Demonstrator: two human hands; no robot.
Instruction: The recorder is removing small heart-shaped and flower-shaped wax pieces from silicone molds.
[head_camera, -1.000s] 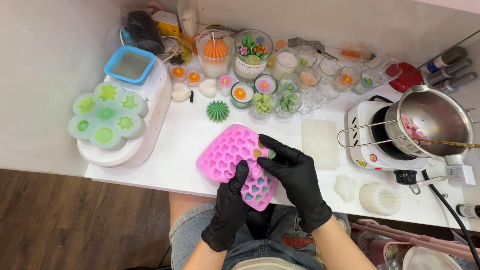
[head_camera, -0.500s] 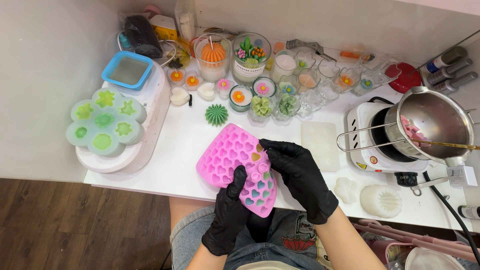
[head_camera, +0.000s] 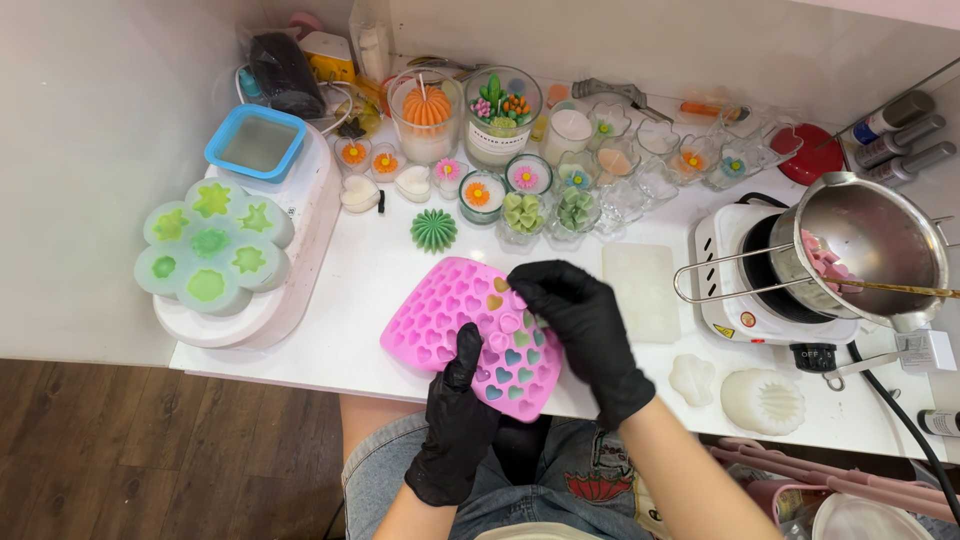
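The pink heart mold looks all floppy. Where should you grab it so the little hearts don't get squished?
Probably by its plain outer edges, coming from the near side. The pink mold is a thin, bendy sheet tilted up off the table. The left hand holds its near edge, thumb on top; the right hand grips its right edge.

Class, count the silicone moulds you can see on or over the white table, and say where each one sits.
2. A pink heart mould is held over the table's front edge by the left hand and right hand. A pale green flower mould lies at the far left. Others may be hidden among the clutter.
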